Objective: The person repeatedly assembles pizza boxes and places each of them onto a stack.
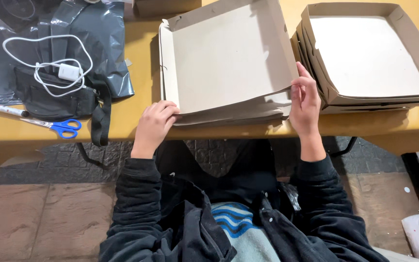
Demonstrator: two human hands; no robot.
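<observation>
Tabletop's cardboard stack (233, 114) perhaps hides left fingers (167, 110).

We see a yellow wooden table (136, 121). On it lies a pile of flat cardboard sheets (238, 115) with a half-folded box (224, 53) on top. At the right stands a stack of folded boxes (369, 58). At the left lie a grey plastic bag (98, 43), a black pouch (54, 99), blue scissors (59, 127) and a marker (7, 110).
</observation>
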